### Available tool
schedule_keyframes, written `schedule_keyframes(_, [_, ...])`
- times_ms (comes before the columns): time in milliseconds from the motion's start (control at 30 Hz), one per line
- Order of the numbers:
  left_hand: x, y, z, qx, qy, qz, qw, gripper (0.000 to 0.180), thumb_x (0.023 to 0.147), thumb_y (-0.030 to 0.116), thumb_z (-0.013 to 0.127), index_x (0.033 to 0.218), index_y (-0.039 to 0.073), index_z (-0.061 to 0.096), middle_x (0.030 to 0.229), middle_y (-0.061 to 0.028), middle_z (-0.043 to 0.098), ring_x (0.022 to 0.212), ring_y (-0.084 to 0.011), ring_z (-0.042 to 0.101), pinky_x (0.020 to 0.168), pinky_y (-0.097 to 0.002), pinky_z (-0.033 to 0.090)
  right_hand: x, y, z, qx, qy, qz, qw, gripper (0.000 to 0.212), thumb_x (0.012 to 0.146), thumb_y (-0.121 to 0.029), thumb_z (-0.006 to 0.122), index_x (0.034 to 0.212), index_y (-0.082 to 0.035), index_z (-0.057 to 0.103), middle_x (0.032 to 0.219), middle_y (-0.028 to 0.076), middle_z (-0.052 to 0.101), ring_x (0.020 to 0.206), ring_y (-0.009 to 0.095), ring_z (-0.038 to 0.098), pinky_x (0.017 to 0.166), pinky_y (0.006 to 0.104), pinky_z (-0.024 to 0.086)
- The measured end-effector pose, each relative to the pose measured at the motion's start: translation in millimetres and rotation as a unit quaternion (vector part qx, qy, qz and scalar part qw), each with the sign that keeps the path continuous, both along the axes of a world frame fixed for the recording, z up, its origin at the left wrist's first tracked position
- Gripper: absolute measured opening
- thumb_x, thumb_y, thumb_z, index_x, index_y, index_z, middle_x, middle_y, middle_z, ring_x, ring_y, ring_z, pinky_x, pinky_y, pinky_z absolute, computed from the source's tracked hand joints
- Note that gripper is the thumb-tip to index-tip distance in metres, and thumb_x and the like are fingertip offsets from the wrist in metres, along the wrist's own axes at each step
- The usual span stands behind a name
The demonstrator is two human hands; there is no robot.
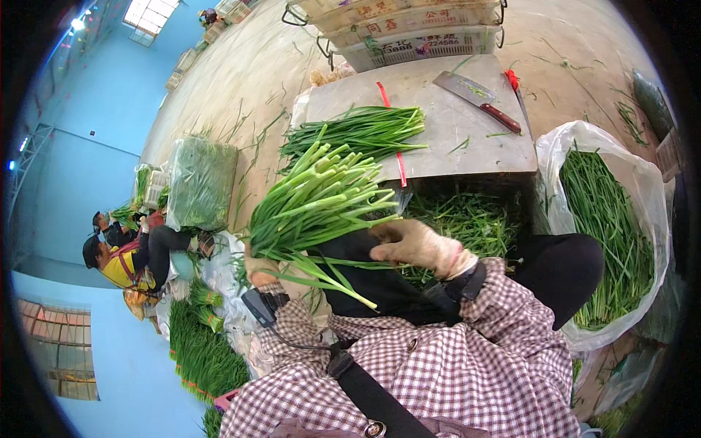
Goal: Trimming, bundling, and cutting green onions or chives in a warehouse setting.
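Observation:
My left hand [261, 271], mostly hidden under leaves, is wrapped round a thick bunch of garlic chives [314, 197] at the left of my lap. The pale cut ends fan out to the right, and a few loose stalks hang lower. To the right of the bunch, my gloved right hand [420, 247] is curled, thumb and fingers drawn together beside a thin strand; whatever they pinch is hard to make out. Beyond, a second bunch of chives [358, 131] lies on a grey board [467, 150] across a red tie strip [401, 169]. A cleaver [475, 101] rests at the board's far right.
Loose trimmings [467, 226] fill the space under the board. A white plastic bag [551, 168] of chives stands at right. Stacked crates [416, 44] are at the back. Tied bundles [204, 350] and a wrapped bale [201, 182] lie left, near two seated people [120, 259].

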State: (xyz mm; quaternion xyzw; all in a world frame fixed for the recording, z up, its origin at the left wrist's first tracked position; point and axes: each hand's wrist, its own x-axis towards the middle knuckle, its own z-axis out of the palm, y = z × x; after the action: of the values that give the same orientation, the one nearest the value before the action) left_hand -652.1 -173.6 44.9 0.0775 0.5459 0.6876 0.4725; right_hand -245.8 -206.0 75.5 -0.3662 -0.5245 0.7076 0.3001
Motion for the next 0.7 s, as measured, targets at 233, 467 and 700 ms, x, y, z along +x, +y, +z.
schedule_keyframes(233, [-3.8,-28.6,-20.5,0.001,-0.026,0.038,0.999,0.047,0.095,0.043,0.043,0.128,0.011,0.053,0.136,-0.0087,0.051,0.124,-0.0321,0.045,0.107,-0.0505,0.035,-27.9,-18.5,29.0,-0.041,0.053,0.063,0.996,0.018,0.087,-0.018,0.071,0.089,0.000,0.069,0.067,0.000,0.060,0.059,0.008,0.055,0.054,0.0225,0.044])
schedule_keyframes(467, [-10.4,-31.8,-27.4,0.009,-0.036,0.059,0.998,0.046,0.093,0.040,0.050,0.121,0.005,0.059,0.128,-0.0147,0.059,0.115,-0.0362,0.054,0.101,-0.0539,0.041,-34.8,-3.4,80.6,0.201,-0.451,-0.078,0.866,0.056,0.077,-0.051,0.070,0.107,-0.005,0.063,0.081,0.015,0.069,0.077,0.032,0.069,0.065,0.0402,0.054])
schedule_keyframes(700, [36.8,-37.3,5.4,0.072,0.105,0.081,0.989,0.036,0.087,0.036,0.056,0.105,0.005,0.063,0.113,-0.0138,0.065,0.104,-0.0355,0.059,0.093,-0.0522,0.047,-55.6,38.0,28.6,0.228,-0.421,-0.100,0.872,0.044,0.081,-0.046,0.068,0.105,-0.009,0.068,0.090,0.016,0.069,0.081,0.034,0.067,0.069,0.0404,0.053])
